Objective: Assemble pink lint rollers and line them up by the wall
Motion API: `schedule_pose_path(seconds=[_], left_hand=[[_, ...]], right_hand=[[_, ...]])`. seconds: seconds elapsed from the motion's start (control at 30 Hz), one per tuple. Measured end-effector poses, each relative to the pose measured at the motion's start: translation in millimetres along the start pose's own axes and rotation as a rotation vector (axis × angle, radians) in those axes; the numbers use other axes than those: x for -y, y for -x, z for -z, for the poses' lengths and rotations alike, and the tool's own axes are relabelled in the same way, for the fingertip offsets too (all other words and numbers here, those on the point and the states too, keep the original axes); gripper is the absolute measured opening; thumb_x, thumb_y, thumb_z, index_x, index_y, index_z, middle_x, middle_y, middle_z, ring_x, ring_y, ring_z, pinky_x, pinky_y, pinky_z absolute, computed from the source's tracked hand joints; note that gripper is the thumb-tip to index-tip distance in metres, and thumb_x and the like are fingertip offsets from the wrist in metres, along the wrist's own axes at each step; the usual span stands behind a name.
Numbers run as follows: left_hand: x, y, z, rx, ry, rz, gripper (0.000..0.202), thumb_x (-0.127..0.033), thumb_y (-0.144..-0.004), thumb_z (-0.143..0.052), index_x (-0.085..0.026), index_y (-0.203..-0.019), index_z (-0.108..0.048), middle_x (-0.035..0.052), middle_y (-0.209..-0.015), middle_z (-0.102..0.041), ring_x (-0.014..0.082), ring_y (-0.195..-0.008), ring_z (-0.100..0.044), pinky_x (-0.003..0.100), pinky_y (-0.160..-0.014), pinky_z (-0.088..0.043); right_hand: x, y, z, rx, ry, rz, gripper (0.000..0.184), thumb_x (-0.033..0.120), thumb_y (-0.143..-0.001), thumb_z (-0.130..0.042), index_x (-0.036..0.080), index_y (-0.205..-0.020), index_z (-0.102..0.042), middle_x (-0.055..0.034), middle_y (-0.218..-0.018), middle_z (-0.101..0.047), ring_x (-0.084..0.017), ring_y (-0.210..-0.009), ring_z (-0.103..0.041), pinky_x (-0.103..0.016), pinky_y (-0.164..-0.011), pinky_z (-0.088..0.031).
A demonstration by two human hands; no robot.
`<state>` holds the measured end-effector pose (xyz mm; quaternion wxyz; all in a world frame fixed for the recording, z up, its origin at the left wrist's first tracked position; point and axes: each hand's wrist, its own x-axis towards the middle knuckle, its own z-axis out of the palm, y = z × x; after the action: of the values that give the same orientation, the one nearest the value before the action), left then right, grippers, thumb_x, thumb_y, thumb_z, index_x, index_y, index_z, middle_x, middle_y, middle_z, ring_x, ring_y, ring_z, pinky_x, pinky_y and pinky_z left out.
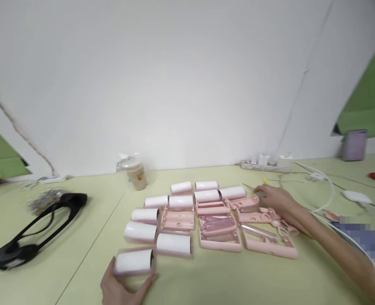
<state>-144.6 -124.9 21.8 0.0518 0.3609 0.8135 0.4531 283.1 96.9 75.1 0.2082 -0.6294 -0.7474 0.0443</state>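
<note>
Left hand [119, 289], half-curled, holds white cylinder [133, 262] (pink-edged); right hand [274, 198] blurred, grip unclear.

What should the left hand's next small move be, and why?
I'd probably steady the nearest white cylinder with a light squeeze of the left hand. Its fingers and thumb are at opposite ends of that piece, but blur hides how firm the contact is. The right hand is away beside the pink parts.
</note>
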Motion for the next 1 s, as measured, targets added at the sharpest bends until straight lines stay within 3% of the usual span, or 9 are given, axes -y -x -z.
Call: schedule_pose_path(seconds=[0.1, 0.23, 0.4, 0.53, 0.67, 0.73, 0.8, 0.9, 1.0], left_hand=[[5, -2, 2.1, 0.019, -0.025, -0.031, 0.097, -0.053, -0.050, -0.066, -0.015, -0.129, -0.022, 0.0164, -0.126, -0.035, 0.0369, -0.109, -0.044, 0.050, -0.092, -0.039], [11, -11, 17.3, 0.178, 0.131, -0.055, 0.084, -0.054, -0.056, -0.062, -0.016, -0.123, -0.029, 0.0144, -0.122, -0.043, 0.0345, -0.113, -0.041, 0.050, -0.095, -0.036], [-7, 7, 47.3, 0.197, 0.284, 0.104, 0.064, -0.053, -0.054, -0.066, -0.022, -0.106, -0.046, 0.0081, -0.110, -0.055, 0.0312, -0.099, -0.053, 0.043, -0.083, -0.046], [-52, 28, 47.2, 0.318, 0.408, 0.101, 0.056, -0.048, -0.058, -0.067, -0.021, -0.104, -0.052, 0.0057, -0.098, -0.063, 0.0238, -0.084, -0.060, 0.032, -0.073, -0.049], [-122, 29, 13.4, 0.641, 0.376, -0.083, 0.045, -0.045, -0.063, -0.064, -0.019, -0.099, -0.060, 0.0074, -0.102, -0.063, 0.0218, -0.085, -0.059, 0.028, -0.069, -0.050], [-160, 28, -7.9, 0.760, 0.280, -0.182, 0.043, -0.046, -0.064, -0.062, -0.018, -0.097, -0.062, 0.0076, -0.100, -0.063, 0.0210, -0.084, -0.059, 0.025, -0.063, -0.049], [-193, 31, -27.1, 0.899, 0.149, -0.299, 0.044, -0.052, -0.066, -0.057, -0.016, -0.090, -0.064, 0.0043, -0.078, -0.064, 0.0166, -0.062, -0.059, 0.021, -0.045, -0.042], [-230, 36, -47.9, 0.971, -0.022, -0.414, 0.052, -0.060, -0.065, -0.047, -0.011, -0.066, -0.064, -0.0048, -0.045, -0.044, 0.0091, -0.039, -0.045, 0.017, -0.034, -0.024], [-249, 30, -55.8, 0.944, -0.017, -0.402, 0.052, -0.061, -0.061, -0.049, -0.010, -0.056, -0.060, -0.0075, -0.039, -0.035, 0.0074, -0.032, -0.040, 0.017, -0.034, -0.021]], right_hand=[[-1, 1, 4, 0.023, 0.019, 0.050, 0.018, 0.027, -0.080, -0.051, 0.017, -0.077, -0.066, -0.0038, -0.071, -0.065, -0.017, -0.059, -0.060, -0.027, -0.051, -0.042], [14, 12, 20, -0.077, -0.024, 0.106, 0.027, 0.027, -0.080, -0.042, 0.016, -0.090, -0.065, -0.0148, -0.100, -0.064, -0.029, -0.078, -0.062, -0.035, -0.057, -0.044], [59, 60, 25, -0.095, -0.338, 0.335, 0.027, 0.028, -0.084, -0.038, 0.026, -0.100, -0.060, -0.0066, -0.108, -0.058, -0.022, -0.097, -0.057, -0.032, -0.073, -0.049], [108, 112, 8, 0.246, -0.770, 0.402, 0.022, 0.031, -0.084, -0.047, 0.029, -0.101, -0.061, -0.0063, -0.109, -0.058, -0.024, -0.106, -0.051, -0.040, -0.089, -0.042], [142, 148, -13, 0.671, -1.363, 0.078, 0.039, 0.047, -0.085, -0.044, 0.031, -0.120, -0.048, -0.0073, -0.122, -0.053, -0.023, -0.110, -0.050, -0.042, -0.090, -0.041], [148, 153, -18, 0.749, -1.654, -0.116, 0.046, 0.056, -0.083, -0.038, 0.034, -0.123, -0.044, -0.0051, -0.124, -0.053, -0.024, -0.107, -0.052, -0.041, -0.086, -0.043], [148, 152, -19, 0.788, -1.861, -0.295, 0.049, 0.060, -0.083, -0.034, 0.032, -0.120, -0.049, -0.0043, -0.117, -0.058, -0.024, -0.101, -0.056, -0.039, -0.082, -0.044], [139, 144, -16, 0.854, -2.073, -0.534, 0.049, 0.059, -0.083, -0.035, 0.023, -0.101, -0.063, -0.0048, -0.092, -0.068, -0.021, -0.084, -0.062, -0.033, -0.076, -0.046], [131, 137, -16, 0.898, -2.210, -0.720, 0.046, 0.061, -0.079, -0.040, 0.023, -0.087, -0.065, -0.0025, -0.081, -0.070, -0.019, -0.076, -0.063, -0.035, -0.077, -0.046]])
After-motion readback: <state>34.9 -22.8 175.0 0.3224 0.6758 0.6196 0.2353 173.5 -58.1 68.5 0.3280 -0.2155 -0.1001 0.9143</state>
